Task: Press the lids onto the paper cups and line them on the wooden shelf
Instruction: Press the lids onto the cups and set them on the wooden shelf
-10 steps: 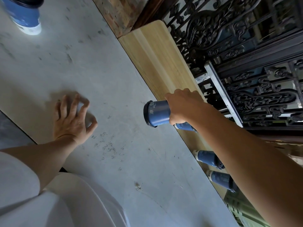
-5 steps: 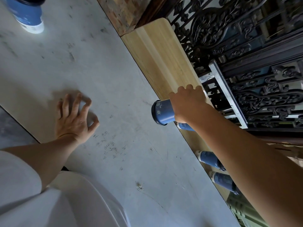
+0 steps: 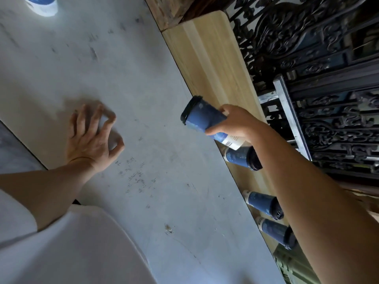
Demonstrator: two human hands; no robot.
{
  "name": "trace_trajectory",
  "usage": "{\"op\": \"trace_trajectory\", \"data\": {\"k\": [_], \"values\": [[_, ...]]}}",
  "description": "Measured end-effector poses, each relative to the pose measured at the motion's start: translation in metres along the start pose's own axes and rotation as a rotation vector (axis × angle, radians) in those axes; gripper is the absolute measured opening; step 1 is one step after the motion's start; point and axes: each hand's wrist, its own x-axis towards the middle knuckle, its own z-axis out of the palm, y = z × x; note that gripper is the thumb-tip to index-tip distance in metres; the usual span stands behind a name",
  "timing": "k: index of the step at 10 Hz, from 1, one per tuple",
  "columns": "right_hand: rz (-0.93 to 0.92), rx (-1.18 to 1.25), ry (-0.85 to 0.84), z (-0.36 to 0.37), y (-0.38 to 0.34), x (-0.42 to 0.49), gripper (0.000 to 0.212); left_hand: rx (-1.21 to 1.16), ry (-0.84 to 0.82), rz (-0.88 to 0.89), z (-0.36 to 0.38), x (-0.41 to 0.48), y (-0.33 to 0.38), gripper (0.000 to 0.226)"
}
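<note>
Gripping the lidded cup (image 3: 203, 116) by its lower half in the curled fingers of the right hand (image 3: 235, 124), just above the wooden shelf (image 3: 209, 58) at its table-side edge, beyond three cups (image 3: 239, 158) already there, long axis tilted, base toward the shelf, lid away, with left hand (image 3: 90, 138) splayed off-shelf on the table (image 3: 102, 58).

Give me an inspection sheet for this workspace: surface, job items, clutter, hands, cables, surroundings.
Surface: pale table, scuffed with dark marks; wooden shelf runs along its edge.
Job's things: held cup, blue, black lid on, tilted over the table-shelf edge. In a row on the shelf, all lidded: first shelf cup, second shelf cup, third shelf cup. Corner cup on the table, cut off by the frame.
Clutter: nothing seen.
Hands: right hand grips the held cup; left hand rests fingertips on the table, holding nothing.
Cables: nothing seen.
Surroundings: dark carved screen behind the shelf; green crate below.
</note>
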Motion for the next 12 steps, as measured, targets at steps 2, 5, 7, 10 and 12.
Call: {"op": "trace_trajectory", "data": {"k": [2, 5, 7, 10, 12], "values": [[0.108, 0.502, 0.330, 0.023, 0.021, 0.055, 0.092, -0.034, 0.025, 0.002, 0.002, 0.000, -0.001, 0.076], [0.186, 1.174, 0.635, 0.050, 0.018, 0.107, 0.115, -0.049, 0.021, 0.016, 0.004, -0.001, -0.002, 0.080], [0.160, 1.228, 0.636, 0.077, 0.019, 0.152, 0.102, -0.050, 0.061, 0.032, 0.011, -0.001, -0.006, 0.081], [0.228, 1.516, 0.637, 0.081, -0.020, 0.130, 0.098, -0.005, 0.077, 0.046, 0.009, -0.002, -0.005, 0.081], [0.280, 1.597, 0.553, 0.083, -0.018, 0.135, 0.065, 0.001, 0.055, 0.046, 0.007, -0.001, -0.005, 0.080]]}}
